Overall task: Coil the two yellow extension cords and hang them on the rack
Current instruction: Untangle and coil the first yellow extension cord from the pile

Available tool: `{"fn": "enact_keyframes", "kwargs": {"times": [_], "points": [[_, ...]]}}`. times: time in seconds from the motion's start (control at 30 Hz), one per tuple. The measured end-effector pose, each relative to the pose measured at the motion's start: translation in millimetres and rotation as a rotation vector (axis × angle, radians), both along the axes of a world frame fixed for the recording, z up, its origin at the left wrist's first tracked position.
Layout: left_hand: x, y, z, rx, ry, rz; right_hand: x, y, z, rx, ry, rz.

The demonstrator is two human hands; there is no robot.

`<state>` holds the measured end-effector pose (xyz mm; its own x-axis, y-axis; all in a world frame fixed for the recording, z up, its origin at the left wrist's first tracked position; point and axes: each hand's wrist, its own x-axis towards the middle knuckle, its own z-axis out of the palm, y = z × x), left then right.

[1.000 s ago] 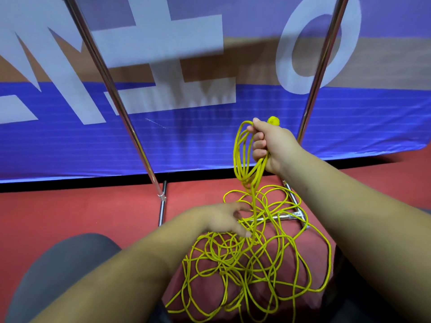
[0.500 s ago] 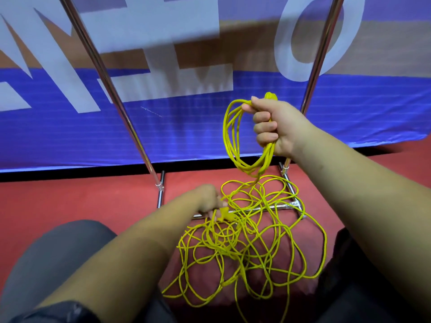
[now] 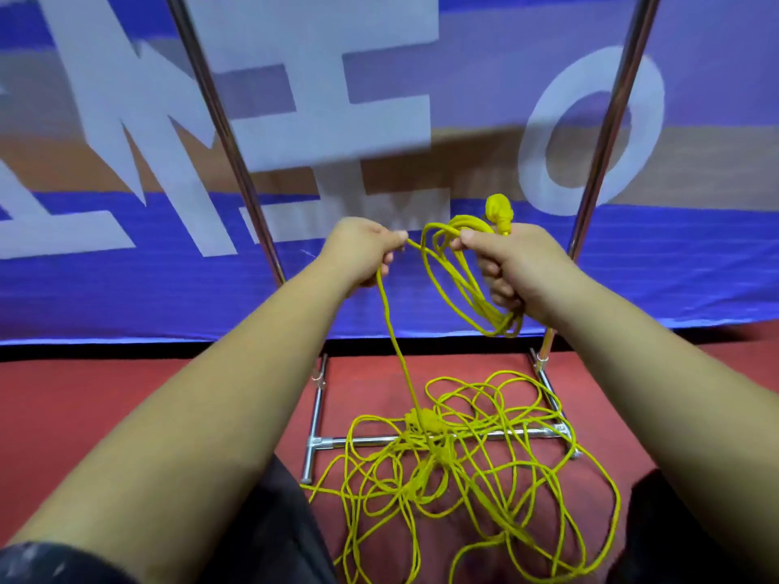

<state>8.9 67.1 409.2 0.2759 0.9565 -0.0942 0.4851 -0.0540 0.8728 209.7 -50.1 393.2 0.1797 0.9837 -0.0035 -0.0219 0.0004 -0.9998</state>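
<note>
Head view, frame centre: a few cord loops (image 3: 468,284) hang from the right hand (image 3: 518,271), fingers curled round them, plug (image 3: 499,210) sticking up above. Left hand (image 3: 362,250) pinches one strand (image 3: 390,326) running down to the tangled pile (image 3: 463,469) on the red floor (image 3: 126,394), lying across the rack (image 3: 333,440) base; blue banner (image 3: 126,288) behind.

yellow cords (image 3: 459,469), red floor (image 3: 105,398), blue banner (image 3: 126,288)

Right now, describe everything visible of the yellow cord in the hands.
The yellow cord is thin and flexible-looking. A few loops hang from the right hand, which grips them, a bulky yellow end sticking up above the fist. The left hand pinches one strand that drops to a loose tangle on the red floor, lying over the rack's base bar.
</note>
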Motion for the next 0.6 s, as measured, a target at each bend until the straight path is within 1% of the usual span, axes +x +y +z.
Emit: {"fn": "enact_keyframes", "kwargs": {"times": [0.07,0.13,0.23,0.3,0.43,0.6], "points": [[0,6,48,0.06,-0.013,0.006,-4,2,15,0.049,-0.047,-0.043],[-2,7,95,0.128,-0.026,0.036,-7,6,32,0.086,-0.042,-0.077],[-3,1,161,0.183,-0.122,0.056,-15,11,63,0.148,-0.044,-0.113],[0,-8,193,0.209,-0.148,0.044,-20,14,84,0.201,-0.026,-0.138],[8,-28,221,0.236,-0.186,0.014,-31,15,119,0.257,-0.011,-0.178],[8,-41,217,0.218,-0.257,0.016,-34,5,135,0.275,0.01,-0.177]]}}
